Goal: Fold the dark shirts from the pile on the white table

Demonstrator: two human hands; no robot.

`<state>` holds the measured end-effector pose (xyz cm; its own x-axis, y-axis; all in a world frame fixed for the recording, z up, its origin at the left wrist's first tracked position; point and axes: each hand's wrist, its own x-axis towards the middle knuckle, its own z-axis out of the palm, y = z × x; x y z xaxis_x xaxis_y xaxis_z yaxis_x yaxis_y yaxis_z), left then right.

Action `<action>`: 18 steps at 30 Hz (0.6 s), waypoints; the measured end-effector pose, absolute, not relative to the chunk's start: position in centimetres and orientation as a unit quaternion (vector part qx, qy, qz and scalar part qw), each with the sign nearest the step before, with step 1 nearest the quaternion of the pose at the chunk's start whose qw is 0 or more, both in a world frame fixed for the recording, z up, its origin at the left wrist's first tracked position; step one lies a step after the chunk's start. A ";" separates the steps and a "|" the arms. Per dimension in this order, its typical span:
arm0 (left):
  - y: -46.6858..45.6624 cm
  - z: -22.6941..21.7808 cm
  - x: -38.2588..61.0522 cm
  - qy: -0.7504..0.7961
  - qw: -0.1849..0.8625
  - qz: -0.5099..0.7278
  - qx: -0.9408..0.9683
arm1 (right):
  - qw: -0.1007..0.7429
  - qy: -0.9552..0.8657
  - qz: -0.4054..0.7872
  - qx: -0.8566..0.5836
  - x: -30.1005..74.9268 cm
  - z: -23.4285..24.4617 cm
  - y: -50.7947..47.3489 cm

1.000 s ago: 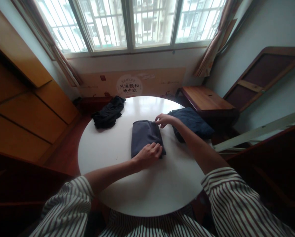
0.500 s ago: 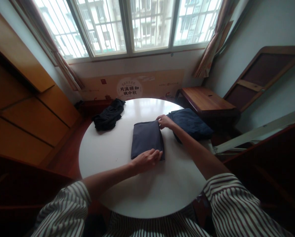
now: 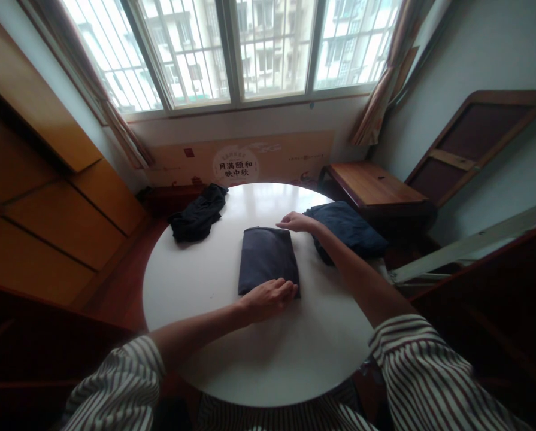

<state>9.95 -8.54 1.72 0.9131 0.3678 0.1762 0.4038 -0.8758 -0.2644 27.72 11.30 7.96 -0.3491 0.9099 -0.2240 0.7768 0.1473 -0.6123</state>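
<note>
A dark grey folded garment [image 3: 266, 257] lies flat in the middle of the round white table [image 3: 232, 353]. My left hand [image 3: 268, 297] rests on its near edge with the fingers laid flat and slightly apart. My right hand [image 3: 297, 222] lies at the garment's far right corner, fingers stretched out along the top edge. Neither hand grips the cloth. Both arms wear striped sleeves.
A crumpled black garment [image 3: 198, 214] sits at the table's far left. A folded dark blue garment [image 3: 348, 227] hangs over the right edge by a wooden side table [image 3: 373, 185]. Wooden cabinets stand left, a window and printed board behind.
My right hand has let go of the far right corner and slid a little left along the top edge, fingers flattening. The left hand stays on the near edge.
</note>
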 end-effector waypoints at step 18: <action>-10.2 2.9 9.4 -0.221 0.101 -0.069 -0.968 | 0.081 -0.844 0.156 -0.508 25.0 6.8 10.8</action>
